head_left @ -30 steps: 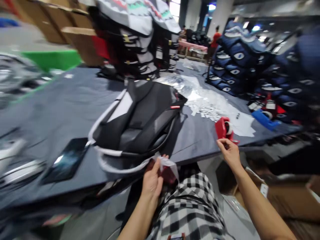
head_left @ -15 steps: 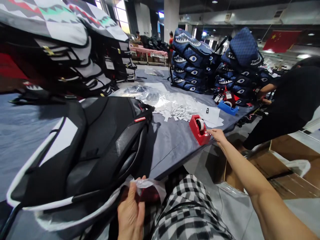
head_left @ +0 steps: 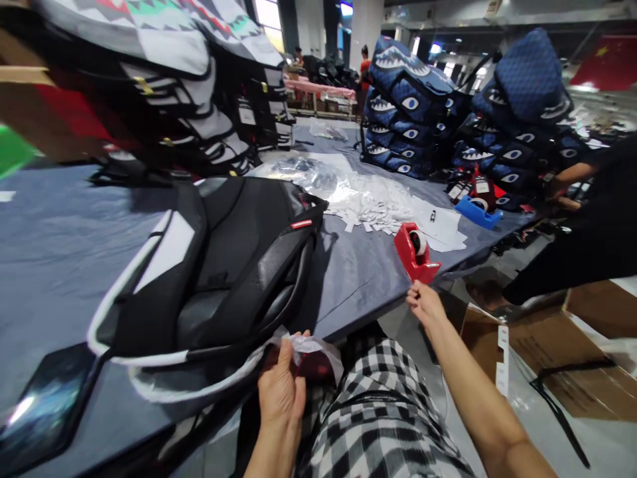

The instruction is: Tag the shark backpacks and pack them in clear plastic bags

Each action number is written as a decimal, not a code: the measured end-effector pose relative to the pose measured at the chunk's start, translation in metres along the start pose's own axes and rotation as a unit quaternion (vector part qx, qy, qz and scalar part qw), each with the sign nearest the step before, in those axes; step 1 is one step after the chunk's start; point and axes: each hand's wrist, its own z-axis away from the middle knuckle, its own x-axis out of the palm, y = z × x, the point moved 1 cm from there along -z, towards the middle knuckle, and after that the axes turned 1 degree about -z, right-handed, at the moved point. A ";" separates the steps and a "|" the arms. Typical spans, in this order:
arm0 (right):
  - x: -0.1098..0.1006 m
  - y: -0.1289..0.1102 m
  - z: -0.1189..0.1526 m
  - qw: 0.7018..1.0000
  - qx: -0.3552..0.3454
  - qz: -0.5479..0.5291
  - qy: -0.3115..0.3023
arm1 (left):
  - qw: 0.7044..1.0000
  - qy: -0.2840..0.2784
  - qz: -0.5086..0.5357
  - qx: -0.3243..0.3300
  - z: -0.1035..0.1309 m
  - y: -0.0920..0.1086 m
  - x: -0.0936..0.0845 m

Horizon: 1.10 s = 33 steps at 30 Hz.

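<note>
A black backpack (head_left: 213,265) with white trim lies on the grey-covered table. My left hand (head_left: 283,385) is closed on a translucent plastic wrap (head_left: 318,355) at the bag's near edge, with something dark red showing inside it. A red tape dispenser (head_left: 415,255) with a white roll stands by the table's edge. Just below the dispenser is my right hand (head_left: 424,302), its fingers pinched together; whatever they hold is too small to make out.
Stacked backpacks stand at the back left and centre, the latter blue (head_left: 405,113). White slips (head_left: 373,206) and a blue dispenser (head_left: 478,212) lie beyond. A phone (head_left: 47,405) is at left. Open cartons (head_left: 562,345) and a person in black (head_left: 587,226) are at right.
My right hand has come away from the red dispenser's front end, towards my body. My left hand still grips the plastic. The view has shifted left, bringing the phone into sight.
</note>
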 end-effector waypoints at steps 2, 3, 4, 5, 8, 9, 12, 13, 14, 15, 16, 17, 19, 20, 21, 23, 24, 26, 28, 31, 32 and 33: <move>0.042 -0.008 0.028 0.990 0.013 -0.041 -0.138 | 1.000 -0.010 0.016 0.008 0.003 -0.002 0.001; 0.061 -0.016 0.042 0.972 0.011 -0.053 -0.229 | 0.999 -0.024 0.021 0.015 0.004 -0.004 0.002; 0.078 -0.025 0.055 0.946 -0.007 -0.051 -0.321 | 0.999 -0.042 0.022 0.024 0.004 -0.005 0.003; 0.094 -0.034 0.065 0.914 -0.041 -0.034 -0.403 | 0.997 -0.059 0.021 0.039 0.004 -0.006 0.003; 0.134 -0.056 0.076 0.818 -0.212 0.080 -0.528 | 0.991 -0.073 0.021 0.113 -0.001 -0.007 0.003; 0.146 -0.060 0.075 0.790 -0.268 0.121 -0.538 | 0.988 -0.071 0.026 0.132 -0.003 -0.007 0.003; 0.173 -0.060 0.071 0.722 -0.395 0.256 -0.508 | 0.984 -0.083 0.046 0.153 -0.007 -0.009 0.002; 0.178 -0.059 0.071 0.701 -0.425 0.305 -0.484 | 0.983 -0.091 0.052 0.152 -0.008 -0.010 0.001; 0.181 -0.058 0.071 0.681 -0.450 0.350 -0.460 | 0.982 -0.096 0.058 0.151 -0.009 -0.011 0.001; 0.182 -0.058 0.072 0.661 -0.467 0.388 -0.440 | 0.982 -0.098 0.064 0.151 -0.010 -0.012 0.001; 0.182 -0.058 0.075 0.646 -0.478 0.420 -0.423 | 0.981 -0.099 0.070 0.150 -0.011 -0.013 0.000; 0.182 -0.058 0.077 0.633 -0.484 0.444 -0.409 | 0.981 -0.098 0.074 0.150 -0.012 -0.014 0.000; 0.181 -0.062 0.083 0.618 -0.484 0.482 -0.390 | 0.980 -0.100 0.081 0.151 -0.014 -0.015 -0.001; 0.180 -0.064 0.085 0.613 -0.481 0.497 -0.383 | 0.980 -0.103 0.081 0.152 -0.015 -0.016 -0.001; 0.180 -0.067 0.087 0.607 -0.476 0.512 -0.379 | 0.979 -0.106 0.081 0.152 -0.015 -0.016 -0.001; 0.181 -0.073 0.090 0.596 -0.464 0.536 -0.378 | 0.978 -0.113 0.079 0.154 -0.014 -0.015 -0.001; 0.181 -0.076 0.091 0.593 -0.456 0.546 -0.378 | 0.978 -0.115 0.078 0.154 -0.013 -0.015 -0.001; 0.183 -0.080 0.093 0.590 -0.442 0.558 -0.381 | 0.979 -0.120 0.080 0.146 -0.010 -0.014 -0.001; 0.184 -0.083 0.095 0.595 -0.429 0.563 -0.382 | 0.979 -0.126 0.082 0.134 -0.008 -0.014 -0.002; 0.183 -0.083 0.096 0.611 -0.409 0.561 -0.380 | 0.982 -0.112 0.081 0.128 -0.009 -0.014 -0.003; 0.181 -0.082 0.094 0.620 -0.403 0.555 -0.380 | 0.983 -0.100 0.080 0.129 -0.010 -0.014 -0.002; 0.180 -0.080 0.092 0.631 -0.398 0.544 -0.385 | 0.984 -0.087 0.079 0.130 -0.011 -0.014 -0.002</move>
